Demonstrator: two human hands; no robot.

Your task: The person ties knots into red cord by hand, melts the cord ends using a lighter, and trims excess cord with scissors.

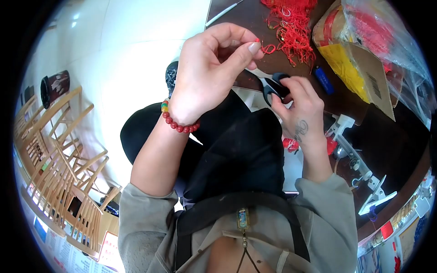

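Observation:
My left hand (214, 68) is raised over the near edge of the dark table, thumb and fingertips pinched on a red cord (268, 48). A small loop of the cord sticks out to the right of the fingertips. My right hand (300, 104) grips a pair of scissors (272, 81) by its black handles. The blades point up and left, and their tips pass behind my left hand, so I cannot see whether they touch the cord. Just beyond lies a tangled pile of red knotted cords (293, 29) with small gold-coloured bits.
A blue lighter (323, 80) lies right of the scissors. An open cardboard box (373, 73) with plastic bags stands at the right. A white metal clamp-like device (353, 154) sits by my right forearm. A white pen-like tool (223, 13) lies at the table's far-left edge. Wooden chairs (68, 168) stand left.

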